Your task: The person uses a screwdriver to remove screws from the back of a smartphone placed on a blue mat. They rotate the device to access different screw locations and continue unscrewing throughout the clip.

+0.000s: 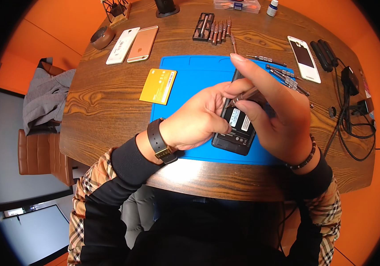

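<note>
My left hand (196, 116) grips a black smartphone (231, 142) by its side, with the thumb across its lower part. The phone's back is uncovered, showing stickers in its battery bay. In my right hand (284, 113) a precision screwdriver (245, 95) with a bronze-coloured handle is pinched between the fingers. Its tip points down at the phone's left edge; whether it touches a screw cannot be told. My right hand hides the phone's upper right portion. Beneath both hands lies a blue work mat (190, 153). A yellow phone battery (159, 87) rests across the mat's left edge.
Loose screwdrivers (286, 79) lie at the mat's upper right. Behind the mat are a bit case (203, 28) and several bronze-handled drivers (220, 32). Two phones, white (122, 46) and rose-gold (143, 45), lie left; a white phone cover (309, 68) and black cables (344, 113) lie right.
</note>
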### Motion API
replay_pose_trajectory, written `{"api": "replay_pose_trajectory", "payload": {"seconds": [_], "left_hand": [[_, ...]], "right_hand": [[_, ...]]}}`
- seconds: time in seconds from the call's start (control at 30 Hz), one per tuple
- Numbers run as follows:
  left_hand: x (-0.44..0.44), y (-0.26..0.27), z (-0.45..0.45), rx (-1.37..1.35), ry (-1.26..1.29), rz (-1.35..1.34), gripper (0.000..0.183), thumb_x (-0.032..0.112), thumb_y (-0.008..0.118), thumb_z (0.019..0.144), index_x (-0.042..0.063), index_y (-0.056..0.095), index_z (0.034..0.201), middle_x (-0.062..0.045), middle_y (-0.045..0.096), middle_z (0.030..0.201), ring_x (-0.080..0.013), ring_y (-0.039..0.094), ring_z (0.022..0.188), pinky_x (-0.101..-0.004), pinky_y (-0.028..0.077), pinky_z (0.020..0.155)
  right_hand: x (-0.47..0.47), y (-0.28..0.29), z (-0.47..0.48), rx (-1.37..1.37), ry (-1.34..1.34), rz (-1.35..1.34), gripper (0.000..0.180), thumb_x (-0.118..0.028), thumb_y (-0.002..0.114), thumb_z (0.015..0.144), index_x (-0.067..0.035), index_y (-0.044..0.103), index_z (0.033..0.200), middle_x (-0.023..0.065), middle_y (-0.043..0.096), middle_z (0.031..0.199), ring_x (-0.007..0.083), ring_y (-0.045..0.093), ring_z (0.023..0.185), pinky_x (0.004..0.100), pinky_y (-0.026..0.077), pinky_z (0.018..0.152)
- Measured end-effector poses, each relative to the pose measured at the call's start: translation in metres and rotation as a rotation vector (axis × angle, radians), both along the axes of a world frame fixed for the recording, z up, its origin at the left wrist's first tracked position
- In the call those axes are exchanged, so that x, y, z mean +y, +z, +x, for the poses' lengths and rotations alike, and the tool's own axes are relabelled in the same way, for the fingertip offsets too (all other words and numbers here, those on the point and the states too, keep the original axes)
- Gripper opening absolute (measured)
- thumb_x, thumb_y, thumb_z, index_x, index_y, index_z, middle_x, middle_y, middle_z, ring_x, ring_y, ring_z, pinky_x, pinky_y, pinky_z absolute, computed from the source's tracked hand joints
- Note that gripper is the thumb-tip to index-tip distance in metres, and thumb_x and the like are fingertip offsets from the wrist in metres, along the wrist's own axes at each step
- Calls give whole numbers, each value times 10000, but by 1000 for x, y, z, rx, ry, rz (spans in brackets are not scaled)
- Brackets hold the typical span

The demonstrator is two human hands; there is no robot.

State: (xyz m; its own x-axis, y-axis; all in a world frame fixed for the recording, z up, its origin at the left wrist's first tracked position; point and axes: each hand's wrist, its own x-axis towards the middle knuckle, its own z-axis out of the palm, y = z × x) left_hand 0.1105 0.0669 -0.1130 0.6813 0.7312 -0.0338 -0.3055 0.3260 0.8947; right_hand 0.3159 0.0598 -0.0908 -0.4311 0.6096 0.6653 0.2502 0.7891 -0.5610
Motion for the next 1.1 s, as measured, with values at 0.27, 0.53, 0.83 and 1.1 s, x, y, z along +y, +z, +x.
{"api": "replay_pose_trajectory", "payload": {"seconds": [0.27,0.53,0.83,1.1], "left_hand": [[0,-2,-4,96,0,-97,890,-272,522,713,-26,536,1568,-116,655,1531,-229,607,1457,-349,459,1223],[1,-7,-5,-27,-28,-96,891,-268,513,741,-32,501,1600,-145,635,1565,-226,601,1472,-349,479,1206],[9,-13,-8,22,-18,-137,826,-265,532,757,22,507,1531,-50,667,1443,-156,635,1363,-297,522,1088],[11,-14,-11,11,-14,-156,796,-289,505,766,16,549,1500,-56,693,1411,-163,662,1324,-304,543,1064]], "right_hand": [[0,3,8,-150,61,3,663,163,729,910,-16,628,1541,150,825,1150,229,821,1017,321,647,879],[0,0,4,-126,14,4,692,94,819,869,-29,641,1527,135,817,1078,257,820,927,327,637,848],[0,6,-2,-160,-38,-39,718,105,773,877,-15,590,1561,165,810,1053,307,816,921,343,617,783],[5,7,-9,-120,-12,82,689,82,823,845,-34,652,1502,195,805,1101,356,802,929,359,618,751]]}}
